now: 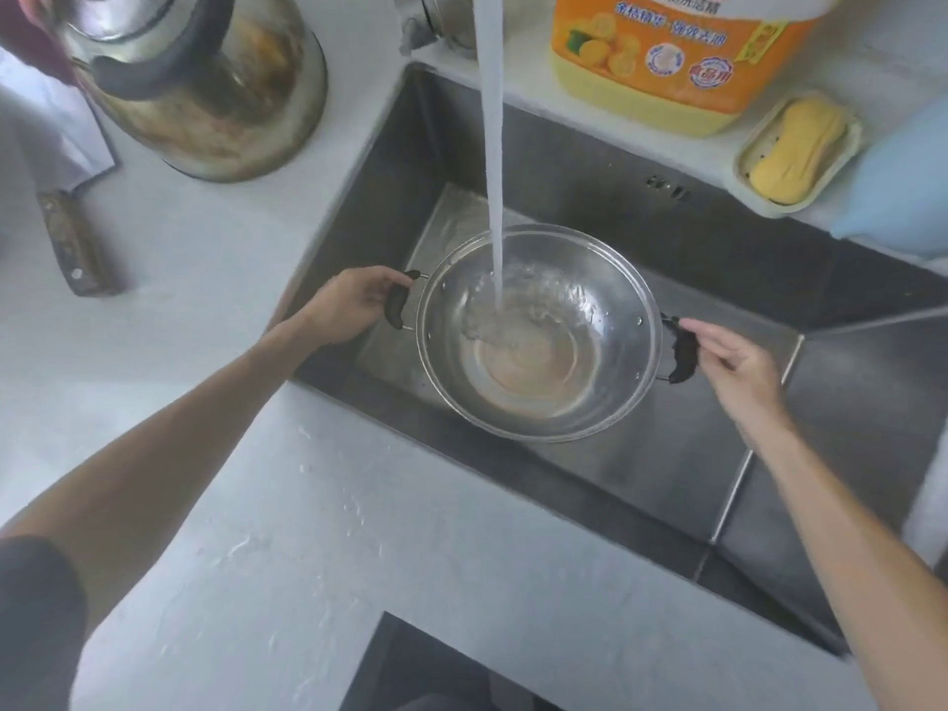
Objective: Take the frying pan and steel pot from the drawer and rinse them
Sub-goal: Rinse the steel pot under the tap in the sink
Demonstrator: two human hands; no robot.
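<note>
A shiny steel pot (564, 397) with two black side handles hangs over the dark steel sink (641, 464). A stream of tap water (491, 146) falls into it and pools at its bottom. My left hand (354, 305) grips the left black handle. My right hand (733, 359) pinches the right black handle with the fingertips. No frying pan is in view.
A stained metal kettle (205, 79) stands on the white counter at the back left, with a cleaver (66, 197) beside it. An orange dish-soap jug (682, 59) and a yellow soap bar in a dish (797, 151) sit behind the sink. The counter (308, 531) near me is wet.
</note>
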